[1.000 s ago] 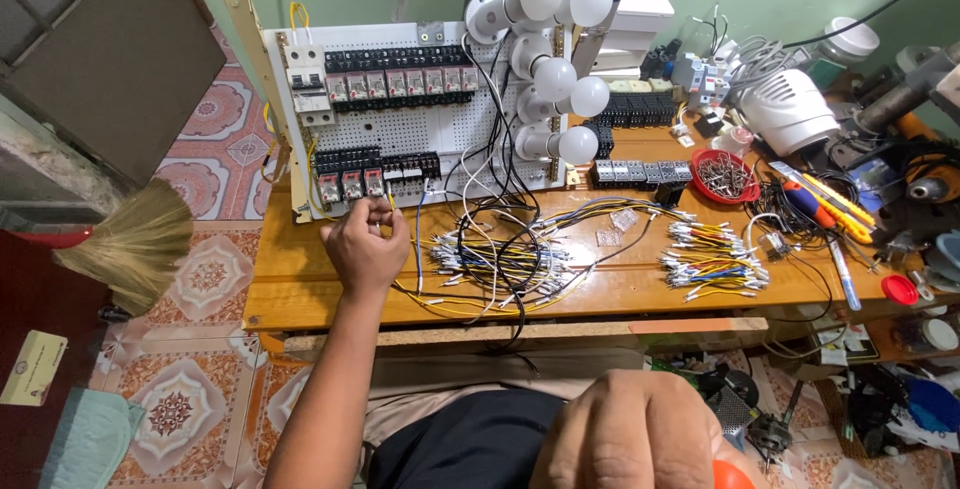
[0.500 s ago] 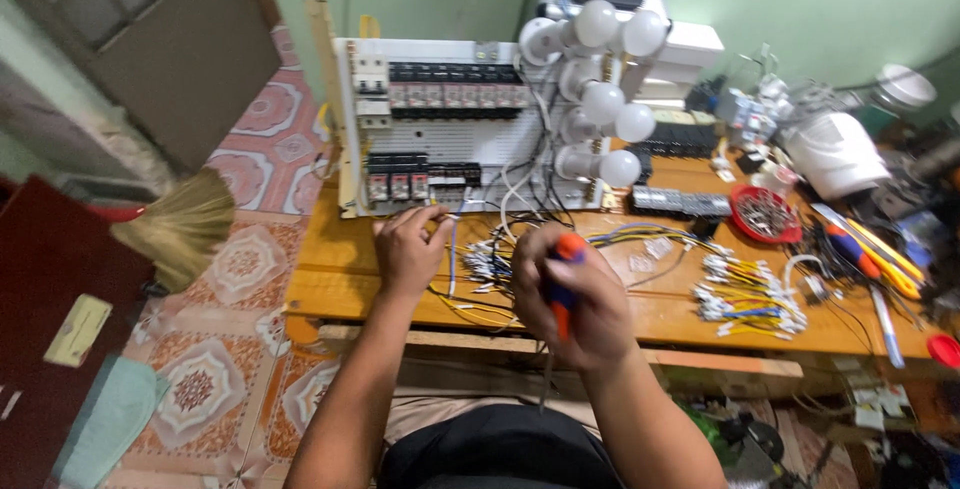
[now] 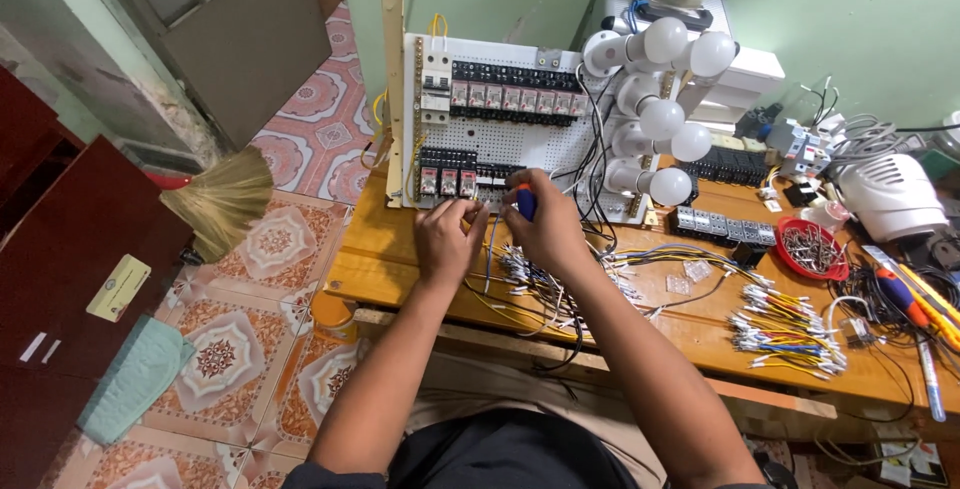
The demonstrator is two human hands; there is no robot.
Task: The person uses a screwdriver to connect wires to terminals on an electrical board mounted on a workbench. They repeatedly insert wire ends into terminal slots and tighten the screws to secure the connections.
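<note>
I am gripping a blue-handled screwdriver (image 3: 525, 203) in my right hand (image 3: 548, 231), its tip pointing toward the lower relay row (image 3: 447, 173) on the white panel board (image 3: 520, 144). My left hand (image 3: 447, 239) is pinching a wire (image 3: 489, 249) just below those relays.

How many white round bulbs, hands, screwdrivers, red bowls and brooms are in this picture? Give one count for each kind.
White round bulbs: 5
Hands: 2, left hand and right hand
Screwdriver, in the right hand's grip: 1
Red bowl: 1
Broom: 1
Total: 10
</note>
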